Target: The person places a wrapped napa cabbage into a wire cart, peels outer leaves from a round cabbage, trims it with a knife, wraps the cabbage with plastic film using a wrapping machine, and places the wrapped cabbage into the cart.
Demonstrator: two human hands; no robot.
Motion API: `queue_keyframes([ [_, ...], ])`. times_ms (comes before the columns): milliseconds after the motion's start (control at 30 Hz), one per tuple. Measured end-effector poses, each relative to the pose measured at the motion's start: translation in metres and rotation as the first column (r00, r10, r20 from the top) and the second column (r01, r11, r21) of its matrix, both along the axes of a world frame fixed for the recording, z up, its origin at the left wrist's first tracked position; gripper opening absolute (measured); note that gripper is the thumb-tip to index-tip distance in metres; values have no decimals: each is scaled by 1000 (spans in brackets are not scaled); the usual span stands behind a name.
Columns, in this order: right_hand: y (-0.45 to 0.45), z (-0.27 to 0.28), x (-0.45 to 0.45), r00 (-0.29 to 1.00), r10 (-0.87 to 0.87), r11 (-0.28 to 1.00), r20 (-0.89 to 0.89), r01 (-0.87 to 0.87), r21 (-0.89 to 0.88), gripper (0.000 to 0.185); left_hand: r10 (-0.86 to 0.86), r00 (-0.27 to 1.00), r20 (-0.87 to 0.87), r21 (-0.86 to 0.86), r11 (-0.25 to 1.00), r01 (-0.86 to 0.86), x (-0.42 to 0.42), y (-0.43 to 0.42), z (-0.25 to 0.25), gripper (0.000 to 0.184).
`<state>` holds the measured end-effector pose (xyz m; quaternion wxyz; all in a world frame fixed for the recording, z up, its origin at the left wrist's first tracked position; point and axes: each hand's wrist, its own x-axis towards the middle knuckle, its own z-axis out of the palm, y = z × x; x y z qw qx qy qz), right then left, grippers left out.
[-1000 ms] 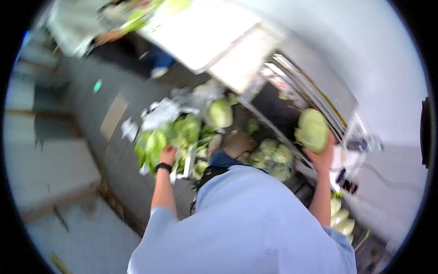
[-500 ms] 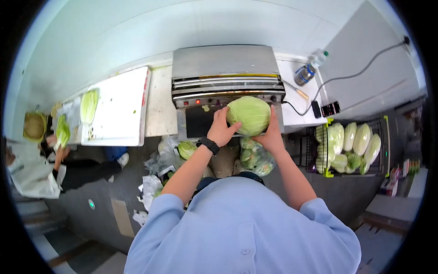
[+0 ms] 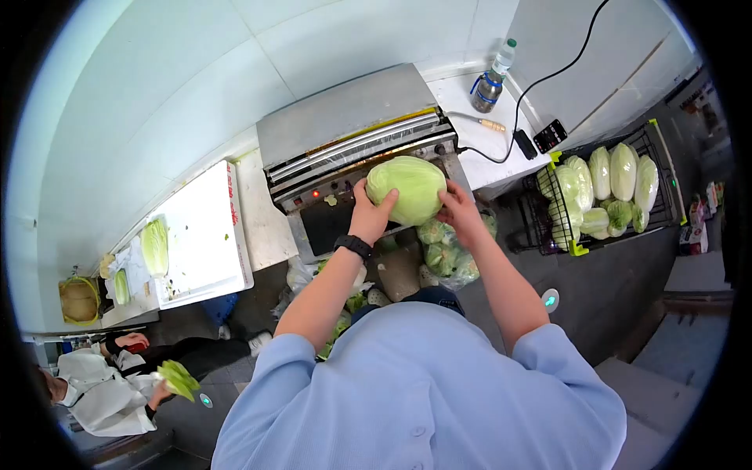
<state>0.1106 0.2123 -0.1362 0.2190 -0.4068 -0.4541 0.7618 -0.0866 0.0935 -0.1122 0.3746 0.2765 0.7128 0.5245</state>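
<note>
A round pale green cabbage (image 3: 406, 190) is held between my two hands, over the front of a metal film-wrapping machine (image 3: 341, 129). My left hand (image 3: 370, 213), with a black watch on its wrist, grips the cabbage's left side, thumb across the front. On the right side, my right hand (image 3: 460, 213) presses its fingers against the cabbage. Behind the cabbage, the machine has a roll of clear film and a lit red lamp. A dark plate (image 3: 327, 225) shows on the machine's front, left of the cabbage.
At right stands a basket (image 3: 578, 249) of wrapped Chinese cabbages. A bottle (image 3: 487, 90), a wooden-handled tool (image 3: 492, 124) and a phone (image 3: 550, 136) lie near the machine. Bagged greens (image 3: 450, 254) sit below. A white tray (image 3: 205, 235) is left; a co-worker (image 3: 102, 392) holds leafy greens.
My view has turned, so the machine now appears tilted. The cabbage stays between my hands. The co-worker has moved away from the counter, holding greens lower down.
</note>
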Motion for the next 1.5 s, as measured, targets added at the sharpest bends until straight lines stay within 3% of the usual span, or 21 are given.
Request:
queue_keyframes([
  [67,-12,-7,4,999,-13,1000,-36,13,8,74,-23,999,-41,29,999,24,-10,-3,11,89],
  [167,-39,-15,0,990,53,996,-133,-42,80,76,-85,939,-333,54,992,110,-29,1,9,95],
  [300,-53,-38,-7,952,298,931,69,-305,201,73,-331,844,-422,20,927,373,-74,3,10,97],
  [333,-48,-40,-6,908,372,862,191,-414,292,57,-393,786,-477,16,891,455,-80,2,16,93],
  [433,-24,-38,-14,915,82,892,394,-244,381,44,-366,586,-722,-132,906,403,-91,-4,33,88],
  [500,-11,-30,-25,987,-34,784,160,-73,617,43,-299,544,-784,-78,917,392,-89,-9,32,79],
  [567,12,-25,-50,998,39,671,47,-61,739,50,-202,480,-854,-29,939,344,-68,-19,33,74],
  [667,38,-5,-85,968,245,693,44,-207,691,54,-55,462,-885,65,969,240,-30,-25,29,60],
  [767,53,11,-102,847,442,626,297,-528,574,54,49,435,-899,113,986,123,-8,-27,25,53],
  [833,51,11,-109,848,436,637,302,-528,562,53,101,398,-912,140,988,70,-6,-30,22,51],
  [867,51,9,-109,847,430,626,312,-529,573,53,110,459,-882,164,983,79,-7,-32,23,43],
  [967,49,12,-110,822,447,562,353,-565,604,56,126,477,-870,215,967,137,-18,-34,30,37],
  [1067,42,31,-107,769,459,484,445,-636,601,57,31,538,-842,117,985,126,-30,-34,35,32],
  [1167,41,31,-108,779,468,482,416,-620,619,58,-42,537,-843,64,982,177,-38,-41,34,33],
  [1267,36,33,-111,757,458,434,465,-648,626,59,68,491,-868,207,950,235,-33,-48,38,36],
  [1367,17,54,-115,737,362,326,571,-674,663,60,38,445,-895,203,922,330,-29,-57,50,41],
  [1500,2,66,-135,720,274,351,638,-692,631,65,86,463,-882,245,924,294,-45,-69,34,43],
])
